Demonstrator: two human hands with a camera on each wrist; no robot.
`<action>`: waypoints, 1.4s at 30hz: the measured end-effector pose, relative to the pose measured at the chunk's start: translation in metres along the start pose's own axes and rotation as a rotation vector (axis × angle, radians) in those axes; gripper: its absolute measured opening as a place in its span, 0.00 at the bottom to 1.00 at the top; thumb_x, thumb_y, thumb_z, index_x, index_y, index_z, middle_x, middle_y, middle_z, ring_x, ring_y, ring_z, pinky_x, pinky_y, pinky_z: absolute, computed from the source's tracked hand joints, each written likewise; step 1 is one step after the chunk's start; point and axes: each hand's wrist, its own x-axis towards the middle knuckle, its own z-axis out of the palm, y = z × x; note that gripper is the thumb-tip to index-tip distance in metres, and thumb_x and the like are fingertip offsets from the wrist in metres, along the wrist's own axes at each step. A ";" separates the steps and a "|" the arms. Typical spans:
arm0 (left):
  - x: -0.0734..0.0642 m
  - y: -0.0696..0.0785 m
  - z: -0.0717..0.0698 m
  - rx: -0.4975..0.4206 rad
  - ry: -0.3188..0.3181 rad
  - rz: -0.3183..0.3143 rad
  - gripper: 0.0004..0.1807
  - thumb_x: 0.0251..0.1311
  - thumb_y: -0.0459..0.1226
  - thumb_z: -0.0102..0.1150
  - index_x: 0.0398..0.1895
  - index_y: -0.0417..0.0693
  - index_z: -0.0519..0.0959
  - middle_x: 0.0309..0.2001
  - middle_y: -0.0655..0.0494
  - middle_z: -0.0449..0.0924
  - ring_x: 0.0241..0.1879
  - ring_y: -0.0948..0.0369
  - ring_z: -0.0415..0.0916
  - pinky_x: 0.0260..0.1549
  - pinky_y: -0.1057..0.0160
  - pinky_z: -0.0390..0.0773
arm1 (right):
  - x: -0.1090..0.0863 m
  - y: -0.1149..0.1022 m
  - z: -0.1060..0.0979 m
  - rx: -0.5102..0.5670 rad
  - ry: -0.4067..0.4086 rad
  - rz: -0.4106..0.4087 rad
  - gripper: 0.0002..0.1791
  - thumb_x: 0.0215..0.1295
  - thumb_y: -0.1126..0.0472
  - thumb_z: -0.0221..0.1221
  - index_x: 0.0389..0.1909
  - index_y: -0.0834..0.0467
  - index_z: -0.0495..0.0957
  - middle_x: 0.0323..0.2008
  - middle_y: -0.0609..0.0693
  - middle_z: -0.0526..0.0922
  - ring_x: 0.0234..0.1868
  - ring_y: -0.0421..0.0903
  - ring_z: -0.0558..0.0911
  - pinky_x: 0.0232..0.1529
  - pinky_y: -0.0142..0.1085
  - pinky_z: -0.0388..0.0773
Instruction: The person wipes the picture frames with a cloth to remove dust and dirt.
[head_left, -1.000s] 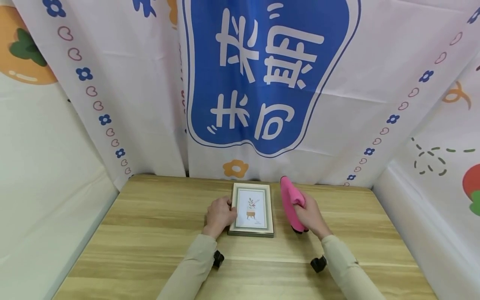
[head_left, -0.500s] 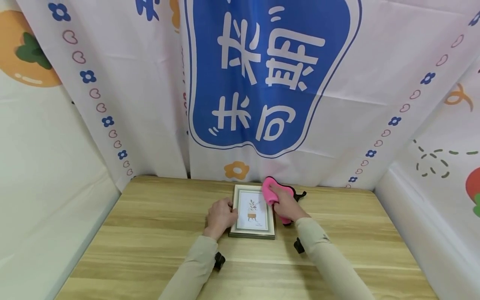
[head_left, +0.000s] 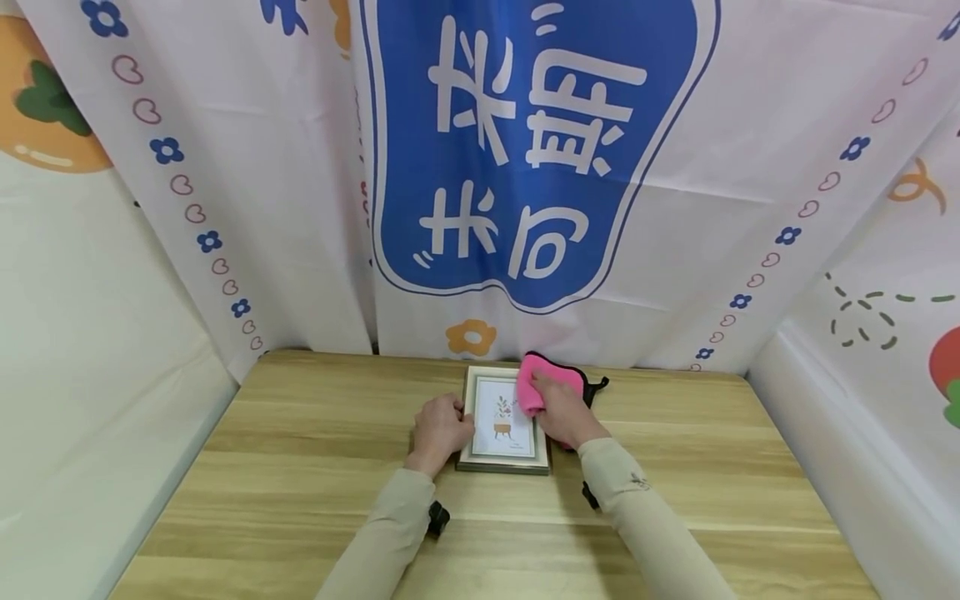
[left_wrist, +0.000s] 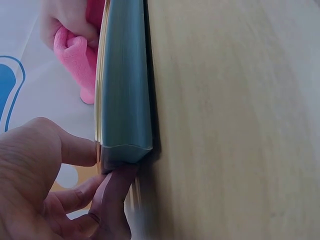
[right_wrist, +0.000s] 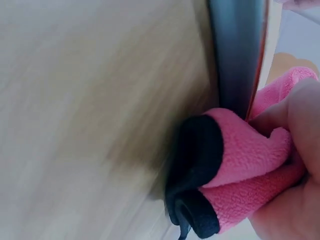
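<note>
A picture frame with a pale border lies flat near the back of the table, showing a printed plant on a small stand. My left hand holds its left side; in the left wrist view the thumb rests on the face edge and fingers press the side. My right hand grips a bunched pink cloth with black edging, which lies over the frame's upper right corner. In the right wrist view the folded cloth touches the frame's side.
The wooden table extends on both sides of the frame. A white printed curtain hangs right behind its back edge. Pale walls stand at left and right. Each wrist carries a small black camera.
My right hand has moved left with the pink cloth, from beside the frame onto its upper right corner. The left hand and the frame have stayed in place.
</note>
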 end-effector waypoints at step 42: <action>-0.003 0.004 0.000 0.007 0.009 -0.002 0.05 0.67 0.38 0.63 0.37 0.45 0.82 0.36 0.49 0.84 0.34 0.52 0.80 0.39 0.46 0.82 | -0.056 -0.022 0.003 -0.121 -0.031 -0.080 0.33 0.67 0.66 0.69 0.72 0.67 0.74 0.76 0.60 0.72 0.77 0.60 0.72 0.75 0.53 0.71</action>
